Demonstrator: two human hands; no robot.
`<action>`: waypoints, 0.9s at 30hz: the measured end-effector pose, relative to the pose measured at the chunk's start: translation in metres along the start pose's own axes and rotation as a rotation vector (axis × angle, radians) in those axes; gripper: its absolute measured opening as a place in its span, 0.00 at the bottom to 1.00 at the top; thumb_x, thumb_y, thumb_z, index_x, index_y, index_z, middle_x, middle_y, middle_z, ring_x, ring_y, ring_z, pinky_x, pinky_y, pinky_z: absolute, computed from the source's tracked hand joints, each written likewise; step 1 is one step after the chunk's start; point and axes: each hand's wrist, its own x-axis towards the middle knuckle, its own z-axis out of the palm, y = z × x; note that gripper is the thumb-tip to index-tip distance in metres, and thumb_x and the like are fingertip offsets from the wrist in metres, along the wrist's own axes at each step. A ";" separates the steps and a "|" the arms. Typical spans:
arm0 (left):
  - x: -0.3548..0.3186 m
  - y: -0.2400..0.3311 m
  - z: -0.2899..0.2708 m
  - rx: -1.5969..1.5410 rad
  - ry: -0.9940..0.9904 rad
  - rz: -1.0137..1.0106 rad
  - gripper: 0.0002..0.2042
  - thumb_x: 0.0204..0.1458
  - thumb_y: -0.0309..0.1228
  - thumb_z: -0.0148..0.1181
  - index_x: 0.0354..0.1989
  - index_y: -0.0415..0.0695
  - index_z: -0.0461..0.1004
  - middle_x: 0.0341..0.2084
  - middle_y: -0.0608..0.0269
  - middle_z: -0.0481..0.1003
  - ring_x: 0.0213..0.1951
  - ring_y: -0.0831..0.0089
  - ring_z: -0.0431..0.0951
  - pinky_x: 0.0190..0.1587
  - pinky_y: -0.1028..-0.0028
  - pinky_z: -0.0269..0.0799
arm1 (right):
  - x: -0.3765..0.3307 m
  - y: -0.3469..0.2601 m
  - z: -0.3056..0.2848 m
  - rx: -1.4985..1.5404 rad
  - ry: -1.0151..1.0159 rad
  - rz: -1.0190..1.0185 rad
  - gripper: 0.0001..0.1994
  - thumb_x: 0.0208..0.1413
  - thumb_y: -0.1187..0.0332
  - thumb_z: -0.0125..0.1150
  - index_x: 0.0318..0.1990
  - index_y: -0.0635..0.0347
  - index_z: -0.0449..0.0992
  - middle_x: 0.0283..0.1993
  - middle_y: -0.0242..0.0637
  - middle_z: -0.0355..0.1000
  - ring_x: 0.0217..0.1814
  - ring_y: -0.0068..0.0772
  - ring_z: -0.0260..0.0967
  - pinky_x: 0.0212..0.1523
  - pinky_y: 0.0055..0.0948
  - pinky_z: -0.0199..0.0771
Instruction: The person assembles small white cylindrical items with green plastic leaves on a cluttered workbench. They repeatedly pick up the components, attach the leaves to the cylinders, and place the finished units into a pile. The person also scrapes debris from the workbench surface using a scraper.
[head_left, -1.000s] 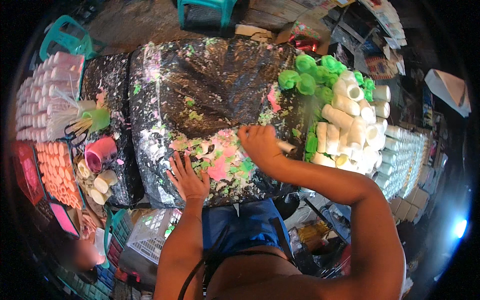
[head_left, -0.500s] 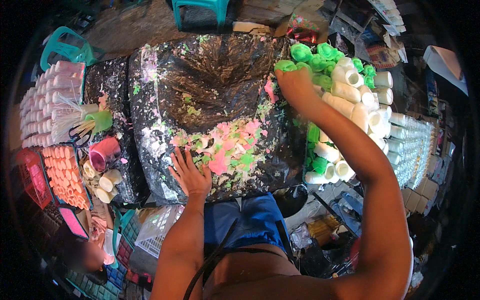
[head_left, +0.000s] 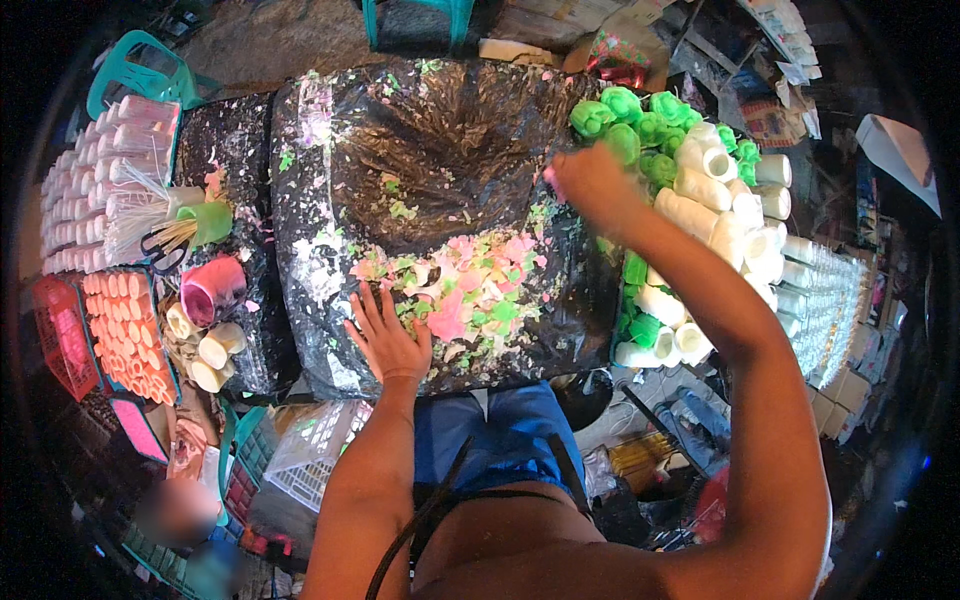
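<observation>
Left hand (head_left: pixel 385 335) lies flat and released on the black sheet (head_left: pixel 450 150), steadying it; right hand (head_left: pixel 590 185) reaches far right to green pieces (head_left: pixel 640 125), its grip unclear.

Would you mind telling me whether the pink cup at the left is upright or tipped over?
Tipped: the pink plastic cup lies on its side, its open mouth facing sideways.
</observation>
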 end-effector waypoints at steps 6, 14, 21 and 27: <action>0.002 0.001 0.002 0.018 0.009 0.026 0.39 0.58 0.44 0.53 0.77 0.40 0.55 0.82 0.50 0.40 0.82 0.48 0.34 0.78 0.40 0.27 | -0.073 -0.116 -0.015 -0.058 -0.299 0.013 0.03 0.59 0.67 0.59 0.39 0.52 0.73 0.22 0.26 0.73 0.22 0.29 0.73 0.34 0.40 0.59; 0.000 0.001 0.003 0.047 0.010 0.026 0.39 0.58 0.44 0.53 0.77 0.39 0.55 0.82 0.49 0.40 0.82 0.48 0.33 0.78 0.43 0.25 | -0.059 -0.004 -0.005 -0.212 -0.122 0.275 0.03 0.61 0.66 0.60 0.39 0.48 0.73 0.25 0.25 0.77 0.27 0.29 0.78 0.35 0.38 0.62; 0.001 0.003 0.001 0.046 0.020 0.037 0.41 0.57 0.43 0.54 0.79 0.40 0.52 0.82 0.50 0.39 0.82 0.49 0.33 0.78 0.43 0.26 | -0.068 -0.032 0.071 -0.192 -0.247 0.277 0.04 0.58 0.68 0.62 0.39 0.49 0.74 0.28 0.27 0.76 0.30 0.32 0.77 0.35 0.41 0.64; 0.000 0.008 -0.001 0.028 0.016 0.011 0.41 0.57 0.42 0.55 0.80 0.42 0.50 0.82 0.51 0.40 0.82 0.49 0.34 0.78 0.41 0.28 | -0.108 -0.141 0.018 0.657 -0.390 0.509 0.13 0.57 0.69 0.63 0.47 0.65 0.75 0.44 0.53 0.76 0.47 0.56 0.80 0.48 0.55 0.81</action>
